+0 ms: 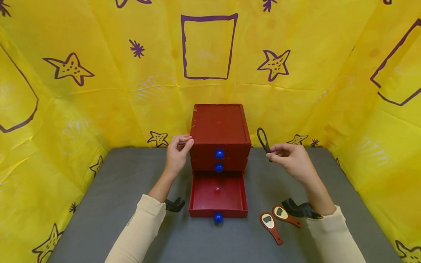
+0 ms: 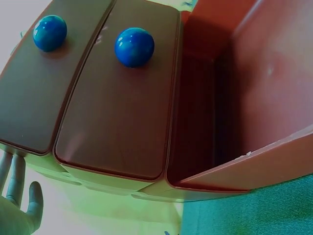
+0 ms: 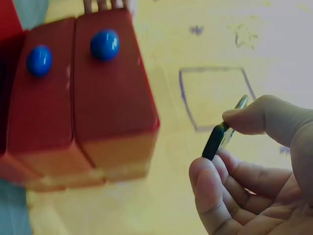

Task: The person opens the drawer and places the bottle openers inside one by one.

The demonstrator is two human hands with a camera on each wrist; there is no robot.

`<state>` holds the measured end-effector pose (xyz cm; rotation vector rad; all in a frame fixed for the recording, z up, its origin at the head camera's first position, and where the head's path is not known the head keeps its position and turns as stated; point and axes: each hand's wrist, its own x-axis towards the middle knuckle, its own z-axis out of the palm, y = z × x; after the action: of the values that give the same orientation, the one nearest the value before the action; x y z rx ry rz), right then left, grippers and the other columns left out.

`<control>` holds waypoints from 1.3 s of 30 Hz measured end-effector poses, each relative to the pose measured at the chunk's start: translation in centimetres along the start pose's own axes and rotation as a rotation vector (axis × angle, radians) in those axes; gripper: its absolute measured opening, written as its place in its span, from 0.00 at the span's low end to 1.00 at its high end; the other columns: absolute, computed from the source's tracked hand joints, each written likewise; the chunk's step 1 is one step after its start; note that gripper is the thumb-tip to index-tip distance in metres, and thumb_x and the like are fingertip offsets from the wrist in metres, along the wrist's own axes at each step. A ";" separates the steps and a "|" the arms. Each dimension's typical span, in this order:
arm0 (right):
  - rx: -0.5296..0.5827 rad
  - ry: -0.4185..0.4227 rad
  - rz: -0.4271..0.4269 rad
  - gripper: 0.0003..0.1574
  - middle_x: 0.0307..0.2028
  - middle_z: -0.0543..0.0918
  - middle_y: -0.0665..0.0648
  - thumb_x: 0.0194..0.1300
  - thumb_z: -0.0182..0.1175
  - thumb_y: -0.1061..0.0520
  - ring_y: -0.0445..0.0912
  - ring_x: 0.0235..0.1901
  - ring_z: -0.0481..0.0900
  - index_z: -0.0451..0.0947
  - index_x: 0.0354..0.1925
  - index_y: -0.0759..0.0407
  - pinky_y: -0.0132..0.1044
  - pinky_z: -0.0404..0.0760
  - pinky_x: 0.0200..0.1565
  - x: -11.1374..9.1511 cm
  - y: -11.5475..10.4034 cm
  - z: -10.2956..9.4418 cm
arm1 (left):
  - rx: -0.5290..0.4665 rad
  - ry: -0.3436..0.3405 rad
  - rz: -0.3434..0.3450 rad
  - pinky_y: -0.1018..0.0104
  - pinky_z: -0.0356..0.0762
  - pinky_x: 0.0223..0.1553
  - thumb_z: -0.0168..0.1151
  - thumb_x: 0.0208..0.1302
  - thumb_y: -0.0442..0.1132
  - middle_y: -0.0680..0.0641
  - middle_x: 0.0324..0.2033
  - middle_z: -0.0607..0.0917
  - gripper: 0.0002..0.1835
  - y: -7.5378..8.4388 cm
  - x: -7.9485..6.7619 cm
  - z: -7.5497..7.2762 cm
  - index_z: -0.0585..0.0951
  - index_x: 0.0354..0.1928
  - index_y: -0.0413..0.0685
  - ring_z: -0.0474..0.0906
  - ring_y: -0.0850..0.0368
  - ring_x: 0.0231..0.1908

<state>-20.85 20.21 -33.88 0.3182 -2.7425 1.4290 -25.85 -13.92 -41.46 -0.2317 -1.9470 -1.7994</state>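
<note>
A red drawer cabinet [image 1: 219, 124] with blue round knobs stands against the back wall. Its bottom drawer [image 1: 218, 194] is pulled out and its bare floor shows; the two upper drawers are closed. At the cabinet's top left edge, my left hand [image 1: 179, 149] rests its fingertips on the side, thumb apart from the fingers in the left wrist view. My right hand [image 1: 288, 160], to the right of the cabinet, pinches a slim black oval-headed thing with a short handle [image 1: 263, 140] between thumb and fingers. In the right wrist view this thing [image 3: 213, 142] appears nearly edge-on.
Two red paddle-shaped things with pale oval faces [image 1: 268, 221] [image 1: 281, 213] lie on the grey table [image 1: 129, 222], right of the pulled-out drawer. Yellow cloth walls [image 1: 112, 33] with purple drawings enclose the table at the back and sides.
</note>
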 end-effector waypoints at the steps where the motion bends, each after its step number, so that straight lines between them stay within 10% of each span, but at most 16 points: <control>1: -0.003 -0.004 -0.026 0.19 0.34 0.87 0.59 0.61 0.67 0.55 0.34 0.29 0.79 0.81 0.45 0.70 0.26 0.79 0.34 -0.1 -0.4 0.3 | 0.002 0.001 0.003 0.81 0.75 0.41 0.64 0.63 0.31 0.31 0.47 0.78 0.11 0.0 0.0 0.0 0.79 0.42 0.26 0.75 0.71 0.37; 11: -0.031 -0.156 -0.240 0.10 0.29 0.84 0.56 0.56 0.70 0.61 0.42 0.29 0.79 0.83 0.37 0.64 0.30 0.80 0.34 -0.5 -2.0 5.7 | -0.006 0.000 0.010 0.81 0.75 0.40 0.64 0.63 0.31 0.31 0.47 0.78 0.11 0.1 0.1 -0.1 0.79 0.41 0.27 0.75 0.70 0.37; 26: -0.229 -0.385 -0.182 0.07 0.18 0.79 0.46 0.51 0.71 0.57 0.37 0.22 0.72 0.82 0.24 0.58 0.28 0.71 0.27 0.5 2.0 17.6 | 0.038 -0.019 0.008 0.81 0.75 0.39 0.61 0.64 0.27 0.30 0.46 0.77 0.10 3.0 -0.6 0.0 0.77 0.42 0.22 0.74 0.73 0.36; 39: -0.365 -0.446 -0.075 0.25 0.09 0.62 0.42 0.47 0.74 0.55 0.39 0.16 0.60 0.69 0.08 0.52 0.30 0.57 0.21 0.7 3.5 21.7 | 0.015 -0.026 0.007 0.81 0.74 0.40 0.61 0.63 0.27 0.27 0.47 0.77 0.11 3.4 -0.9 0.0 0.77 0.42 0.22 0.74 0.72 0.36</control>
<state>-20.77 4.39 -49.18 0.7917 -3.2132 0.8957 -23.57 -13.36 -38.81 -0.2573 -1.9747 -1.7848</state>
